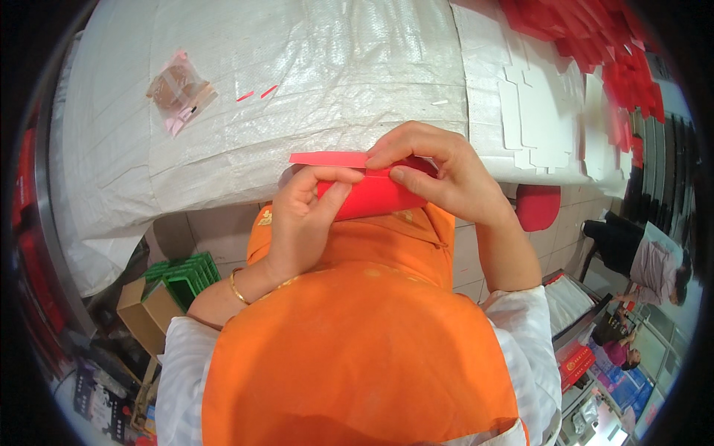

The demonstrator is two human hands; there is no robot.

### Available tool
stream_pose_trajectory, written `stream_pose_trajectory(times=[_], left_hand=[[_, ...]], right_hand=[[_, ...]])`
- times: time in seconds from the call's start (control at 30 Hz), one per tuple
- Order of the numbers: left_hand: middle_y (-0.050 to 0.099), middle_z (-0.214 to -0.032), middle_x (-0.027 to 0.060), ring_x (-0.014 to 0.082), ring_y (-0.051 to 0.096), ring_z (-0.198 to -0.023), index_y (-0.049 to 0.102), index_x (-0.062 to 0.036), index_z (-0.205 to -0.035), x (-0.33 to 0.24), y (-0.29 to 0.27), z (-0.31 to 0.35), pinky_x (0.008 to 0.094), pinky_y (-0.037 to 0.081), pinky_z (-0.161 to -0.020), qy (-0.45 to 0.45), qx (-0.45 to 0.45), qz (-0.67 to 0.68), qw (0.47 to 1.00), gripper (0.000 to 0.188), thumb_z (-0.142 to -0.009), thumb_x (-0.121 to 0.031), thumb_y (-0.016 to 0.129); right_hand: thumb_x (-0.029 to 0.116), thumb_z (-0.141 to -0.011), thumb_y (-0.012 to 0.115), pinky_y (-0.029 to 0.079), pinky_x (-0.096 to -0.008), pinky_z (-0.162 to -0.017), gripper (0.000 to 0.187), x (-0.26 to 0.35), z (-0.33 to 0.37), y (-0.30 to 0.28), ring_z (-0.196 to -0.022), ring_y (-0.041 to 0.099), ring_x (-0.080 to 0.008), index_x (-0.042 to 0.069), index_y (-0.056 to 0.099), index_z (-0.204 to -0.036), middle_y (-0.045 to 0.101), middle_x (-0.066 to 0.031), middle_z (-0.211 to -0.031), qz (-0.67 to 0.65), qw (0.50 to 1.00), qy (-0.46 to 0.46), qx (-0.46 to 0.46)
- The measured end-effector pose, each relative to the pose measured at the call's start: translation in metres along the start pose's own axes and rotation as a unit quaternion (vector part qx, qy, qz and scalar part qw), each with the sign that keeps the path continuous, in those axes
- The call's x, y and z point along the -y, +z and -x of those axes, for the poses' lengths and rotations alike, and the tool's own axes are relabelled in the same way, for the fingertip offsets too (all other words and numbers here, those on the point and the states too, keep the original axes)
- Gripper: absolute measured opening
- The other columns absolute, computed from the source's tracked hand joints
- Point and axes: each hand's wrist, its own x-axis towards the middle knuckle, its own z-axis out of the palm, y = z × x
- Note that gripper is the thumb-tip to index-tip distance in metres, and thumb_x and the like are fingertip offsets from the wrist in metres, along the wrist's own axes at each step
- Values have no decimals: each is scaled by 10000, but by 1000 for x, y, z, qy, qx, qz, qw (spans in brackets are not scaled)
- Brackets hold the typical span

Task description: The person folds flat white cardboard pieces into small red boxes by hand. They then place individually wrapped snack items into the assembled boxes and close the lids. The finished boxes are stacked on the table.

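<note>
"Just beyond the orange apron (357, 349), how does the piece sit against the grip?"

"I record a red folded piece (379, 195) between both hands, at the near edge of the white-covered table (357, 74). The left hand (303, 208) pinches its left part, thumb and index finger nearly meeting. The right hand (450, 167) has its far side between thumb and index finger, tips slightly apart."

"Orientation?"

"Long axis left to right, across the body. A lighter strip (327, 158) along the far side points left, its end free past the left fingertips."

"Pose?"

"Left hand angled in from lower left, gold bangle (236, 287) behind the wrist, fingers curled and aimed right. Right hand arched over the piece, fingers aimed left. Farther out I note two small red slips (268, 92) and a clear packet (180, 88); to the right, white cut sheets (541, 119), then a red heap (587, 33)."
</note>
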Motion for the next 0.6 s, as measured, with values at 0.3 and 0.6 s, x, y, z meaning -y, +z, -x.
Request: stream_pose_trajectory(times=[0.3, 0.6], left_hand=[[647, -1086, 118, 138, 596, -1035, 514, 31, -1166, 1, 0, -1, 281, 469, -922, 18, -31, 106, 994, 202, -965, 7, 516], [660, -1036, 89, 82, 602, -895, 504, 22, -1156, 0, -2, 2, 225, 479, -803, 7, -30, 78, 996, 176, -986, -23, 509]], right_hand=[[-30, -848, 604, 501, -292, -798, 184, 4, -9, 3, -933, 628, -185, 16, 712, -989, 672, -86, -1007, 3, 1000, 5, 5], [-27, -836, 610, 494, -281, -792, 149, 4, -14, -2, -936, 625, -166, 4, 698, -952, 683, -88, -975, 45, 999, 1, 21]])
